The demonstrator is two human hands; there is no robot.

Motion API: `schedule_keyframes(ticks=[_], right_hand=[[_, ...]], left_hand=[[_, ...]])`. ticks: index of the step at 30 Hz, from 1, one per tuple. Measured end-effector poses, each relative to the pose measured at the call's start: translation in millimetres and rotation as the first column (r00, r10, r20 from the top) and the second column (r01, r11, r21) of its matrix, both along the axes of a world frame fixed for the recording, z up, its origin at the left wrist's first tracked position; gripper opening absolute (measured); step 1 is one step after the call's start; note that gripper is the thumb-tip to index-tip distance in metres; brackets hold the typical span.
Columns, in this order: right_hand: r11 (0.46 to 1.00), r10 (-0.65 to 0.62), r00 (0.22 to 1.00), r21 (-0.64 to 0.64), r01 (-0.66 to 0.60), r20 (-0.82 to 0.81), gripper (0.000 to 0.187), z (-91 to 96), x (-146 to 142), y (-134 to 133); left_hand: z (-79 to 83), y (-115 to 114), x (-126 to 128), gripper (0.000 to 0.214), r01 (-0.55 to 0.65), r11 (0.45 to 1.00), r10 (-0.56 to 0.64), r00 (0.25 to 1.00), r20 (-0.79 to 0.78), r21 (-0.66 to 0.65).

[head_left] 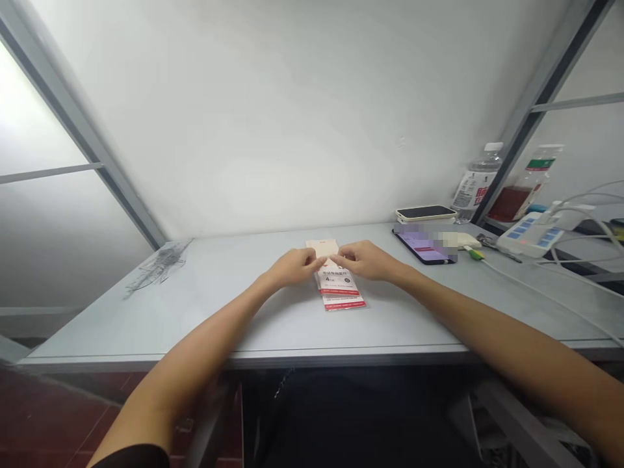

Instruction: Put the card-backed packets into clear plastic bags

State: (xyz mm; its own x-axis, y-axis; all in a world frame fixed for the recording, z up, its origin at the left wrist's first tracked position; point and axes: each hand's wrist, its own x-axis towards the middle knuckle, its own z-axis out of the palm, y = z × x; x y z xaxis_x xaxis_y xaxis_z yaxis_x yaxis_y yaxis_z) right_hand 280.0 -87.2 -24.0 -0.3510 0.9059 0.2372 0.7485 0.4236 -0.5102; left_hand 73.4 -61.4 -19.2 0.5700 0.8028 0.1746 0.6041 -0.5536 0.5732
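Two flat white packets with red bands and printed lettering lie overlapped on the desk in front of me. The upper packet [336, 281] covers most of the lower packet [345, 304], whose red edge shows nearest me. At the upper packet's left side, my left hand [297, 265] is closed, thumb and fingers pinching near its top. My right hand [368, 259] grips from the right in the same way, with its fingertips close to the left ones. Behind the fingers a pale, cream-coloured part [324, 246] of the packet shows. The fingers hide where the pieces join.
On the right of the grey desk [234, 260] lie a phone with a lit screen [423, 246] and a dark-screened phone [426, 212]. Beyond are a clear bottle [478, 182], a jar of dark liquid [524, 185] and a power strip [529, 234] with white cables. A wall stands behind.
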Motion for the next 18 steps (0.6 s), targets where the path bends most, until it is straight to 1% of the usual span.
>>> schedule_keyframes(ticks=[2,4,6,9,14,18], right_hand=[[1.0,0.001,1.0,0.002,-0.001,0.002,0.046,-0.3,-0.5,-0.1],[1.0,-0.007,1.0,0.01,0.007,-0.005,0.045,-0.2,-1.0,-0.6],[1.0,-0.014,1.0,0.016,0.014,-0.011,0.045,0.2,-1.3,-1.2],[1.0,-0.016,1.0,0.015,0.016,-0.011,0.045,1.1,-1.9,-1.6],[1.0,-0.007,1.0,0.016,0.007,0.007,0.045,1.7,-2.6,-1.2],[1.0,-0.008,1.0,0.02,0.008,0.003,0.045,1.1,-2.4,-0.8]], left_hand=[[-2.0,-0.1,0.4,0.046,0.014,1.0,-0.014,0.999,-0.053,0.007],[-2.9,-1.0,1.0,0.049,0.033,0.999,-0.035,0.992,-0.124,-0.014],[-3.6,-1.8,1.8,0.05,0.044,0.999,-0.048,0.98,-0.192,-0.024],[-6.4,-1.8,3.2,0.05,0.031,1.0,-0.032,0.967,-0.253,-0.007],[-13.9,-0.9,6.0,0.047,0.013,0.998,0.005,0.963,-0.269,0.064],[-13.4,-3.6,8.1,0.04,-0.006,0.993,0.038,0.961,-0.272,0.115]])
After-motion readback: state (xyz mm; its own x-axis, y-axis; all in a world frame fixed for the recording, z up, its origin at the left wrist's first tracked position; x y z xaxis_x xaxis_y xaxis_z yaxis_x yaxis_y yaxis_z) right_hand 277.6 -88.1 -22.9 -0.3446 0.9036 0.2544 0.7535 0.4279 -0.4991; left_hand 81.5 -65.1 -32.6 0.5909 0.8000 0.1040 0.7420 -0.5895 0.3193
